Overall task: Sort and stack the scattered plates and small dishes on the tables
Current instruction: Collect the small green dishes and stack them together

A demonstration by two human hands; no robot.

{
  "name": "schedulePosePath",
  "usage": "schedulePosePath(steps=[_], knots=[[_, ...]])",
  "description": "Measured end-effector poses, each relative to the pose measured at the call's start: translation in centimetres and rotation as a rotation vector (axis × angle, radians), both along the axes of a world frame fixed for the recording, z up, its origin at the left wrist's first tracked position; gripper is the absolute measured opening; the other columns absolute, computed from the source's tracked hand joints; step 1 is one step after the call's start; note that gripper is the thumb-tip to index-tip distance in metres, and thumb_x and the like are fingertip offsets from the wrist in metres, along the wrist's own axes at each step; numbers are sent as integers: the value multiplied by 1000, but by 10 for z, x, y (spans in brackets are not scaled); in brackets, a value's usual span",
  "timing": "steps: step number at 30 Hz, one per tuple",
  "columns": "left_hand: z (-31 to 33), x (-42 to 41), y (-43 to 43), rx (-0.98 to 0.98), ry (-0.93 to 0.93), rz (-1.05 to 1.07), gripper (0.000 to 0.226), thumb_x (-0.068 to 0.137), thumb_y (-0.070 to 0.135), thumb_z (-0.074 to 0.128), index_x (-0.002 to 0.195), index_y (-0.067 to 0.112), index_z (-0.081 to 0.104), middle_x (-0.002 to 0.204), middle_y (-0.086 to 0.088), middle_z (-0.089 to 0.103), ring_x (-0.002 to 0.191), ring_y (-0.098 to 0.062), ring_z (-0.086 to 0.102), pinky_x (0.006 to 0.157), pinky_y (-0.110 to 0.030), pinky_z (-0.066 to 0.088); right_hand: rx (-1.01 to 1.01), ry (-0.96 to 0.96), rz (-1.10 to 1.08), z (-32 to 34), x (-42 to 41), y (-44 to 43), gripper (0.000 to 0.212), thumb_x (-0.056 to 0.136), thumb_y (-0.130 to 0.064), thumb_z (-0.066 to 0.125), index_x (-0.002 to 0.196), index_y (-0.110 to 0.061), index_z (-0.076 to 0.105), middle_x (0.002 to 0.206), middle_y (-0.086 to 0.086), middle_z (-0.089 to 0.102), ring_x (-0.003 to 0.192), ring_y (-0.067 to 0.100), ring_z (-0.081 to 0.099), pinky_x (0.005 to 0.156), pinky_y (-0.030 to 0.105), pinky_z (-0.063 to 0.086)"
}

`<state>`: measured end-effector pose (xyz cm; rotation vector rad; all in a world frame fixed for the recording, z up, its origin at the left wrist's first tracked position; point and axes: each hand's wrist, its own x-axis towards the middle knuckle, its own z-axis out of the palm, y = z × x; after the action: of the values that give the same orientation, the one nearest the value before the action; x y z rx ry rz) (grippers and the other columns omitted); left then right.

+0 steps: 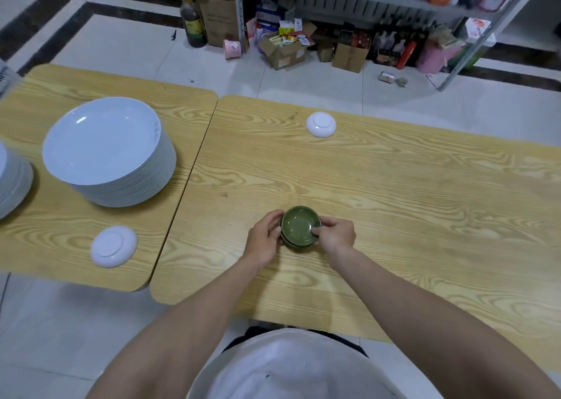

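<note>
White plates of a second stack (13,180) are cut off at the left table's (182,110) left edge. Green dishes (300,225), nested, count unclear, sit mid right table (425,201); left hand (264,237) and right hand (335,234) grip their rims with curled fingers. Tall plate stack (103,143) stands on the left table, an overturned white dish (113,246) at its near right corner, another overturned dish (321,124) by the right table's far edge.

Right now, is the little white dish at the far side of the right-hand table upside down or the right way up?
Upside down. The white dish shows its raised foot ring on top, with no hollow visible.
</note>
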<state>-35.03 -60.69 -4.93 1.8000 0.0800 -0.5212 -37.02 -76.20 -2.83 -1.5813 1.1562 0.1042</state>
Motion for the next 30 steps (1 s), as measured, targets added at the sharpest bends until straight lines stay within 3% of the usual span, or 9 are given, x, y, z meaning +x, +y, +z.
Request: schedulePosePath(steps=[8,15,18,21,25,27,30], knots=[[-2,-1,-1,24,4,5,44,101,-5,42,139,12,54,134,-1,60,109,-13,61,86,-26,56,-4,28,38,-1,0,0,31,74,7,79,100,-9,76,94,5,72,91,24,70,85,39,59],[-2,-2,-3,52,13,16,44,102,-3,40,141,13,53,140,-2,57,119,-16,57,97,-34,53,-24,29,66,-3,1,0,32,73,6,80,101,-10,75,95,5,71,89,22,69,85,37,59],[2,-1,-4,76,23,16,42,102,-2,41,139,12,55,140,-3,57,126,-18,53,101,-32,50,-78,30,140,0,1,-3,33,76,-2,81,107,-10,73,98,3,70,85,17,64,80,23,52],[8,0,0,222,-55,7,35,102,9,46,134,13,59,137,-3,59,130,-19,51,109,-28,39,-262,41,401,12,0,-6,42,84,-18,75,125,-11,66,113,3,69,100,19,63,81,24,46],[32,7,8,491,-253,-88,37,101,26,49,137,20,57,133,-5,62,124,-24,55,102,-33,44,-622,-92,931,38,-1,-7,50,94,-30,61,141,-15,52,141,5,54,129,24,50,101,35,43],[48,10,13,641,-416,-180,43,99,28,52,141,18,53,139,-6,58,129,-27,48,105,-36,40,-788,-148,1190,53,1,-5,59,95,-34,57,148,-16,41,151,7,43,138,27,39,108,38,37],[71,7,20,805,-548,-225,49,98,33,50,146,20,46,152,-1,44,141,-25,34,114,-38,27,-970,-196,1363,71,6,1,68,95,-37,53,154,-16,27,157,11,32,145,28,26,115,38,23]])
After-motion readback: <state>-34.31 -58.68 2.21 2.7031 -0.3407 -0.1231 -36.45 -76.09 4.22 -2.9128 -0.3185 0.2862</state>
